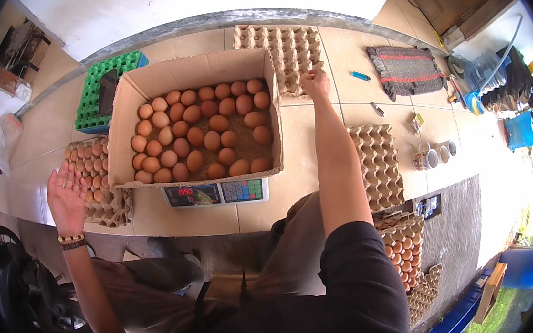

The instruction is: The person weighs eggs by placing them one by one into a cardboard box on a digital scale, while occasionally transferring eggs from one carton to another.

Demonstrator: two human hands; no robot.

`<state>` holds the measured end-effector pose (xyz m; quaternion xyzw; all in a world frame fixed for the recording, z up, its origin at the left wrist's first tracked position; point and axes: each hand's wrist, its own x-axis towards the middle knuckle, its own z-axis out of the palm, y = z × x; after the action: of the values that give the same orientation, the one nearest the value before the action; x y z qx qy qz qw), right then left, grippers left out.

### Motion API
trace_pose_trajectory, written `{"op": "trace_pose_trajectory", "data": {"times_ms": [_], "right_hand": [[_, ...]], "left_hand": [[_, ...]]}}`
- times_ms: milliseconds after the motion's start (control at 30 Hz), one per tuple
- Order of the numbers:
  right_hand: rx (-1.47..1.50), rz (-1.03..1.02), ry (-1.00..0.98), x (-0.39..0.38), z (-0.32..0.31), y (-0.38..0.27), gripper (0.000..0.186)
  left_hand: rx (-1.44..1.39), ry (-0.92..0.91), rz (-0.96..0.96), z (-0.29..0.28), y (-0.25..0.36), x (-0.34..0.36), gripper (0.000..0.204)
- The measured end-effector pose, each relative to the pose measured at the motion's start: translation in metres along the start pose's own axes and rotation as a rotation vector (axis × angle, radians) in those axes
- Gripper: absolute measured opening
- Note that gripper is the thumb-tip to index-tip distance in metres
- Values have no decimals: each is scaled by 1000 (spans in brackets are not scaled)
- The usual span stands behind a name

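Note:
A cardboard box [192,68] holding several brown eggs [218,123] rests on a digital scale [243,191] with a lit display. Bare cardboard shows at the box's right side. Beyond its far right corner lies an empty pulp egg tray [279,41]. My right hand [316,83] reaches to that tray's right edge, its fingers curled in and closed on the rim. My left hand [67,201] is open, palm up with fingers stretched, beside a pulp tray of eggs [88,159] left of the box. Nothing lies in the left palm.
A green plastic egg tray [94,90] stands left of the box. To the right are another empty pulp tray [376,165], a stacked tray of eggs [403,256], several cups [425,160], a blue lighter [360,76] and a dark mat [406,71]. A wall runs behind.

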<state>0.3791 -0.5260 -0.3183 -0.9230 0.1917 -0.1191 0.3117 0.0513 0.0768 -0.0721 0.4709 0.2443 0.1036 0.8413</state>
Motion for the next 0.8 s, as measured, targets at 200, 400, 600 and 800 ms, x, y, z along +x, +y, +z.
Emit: {"op": "trace_pose_trajectory", "data": {"times_ms": [200, 400, 600, 800], "right_hand": [[162, 119, -19, 9, -7, 9, 27], [720, 279, 196, 77, -68, -17, 28], [1180, -422, 165, 14, -255, -205, 25], [896, -1120, -574, -287, -229, -344, 27]], "left_hand": [[-3, 26, 35, -7, 14, -12, 41], [198, -68, 240, -104, 80, -40, 48], [886, 377, 210, -218, 12, -29, 26], [1288, 464, 507, -277, -86, -21, 32]]}}
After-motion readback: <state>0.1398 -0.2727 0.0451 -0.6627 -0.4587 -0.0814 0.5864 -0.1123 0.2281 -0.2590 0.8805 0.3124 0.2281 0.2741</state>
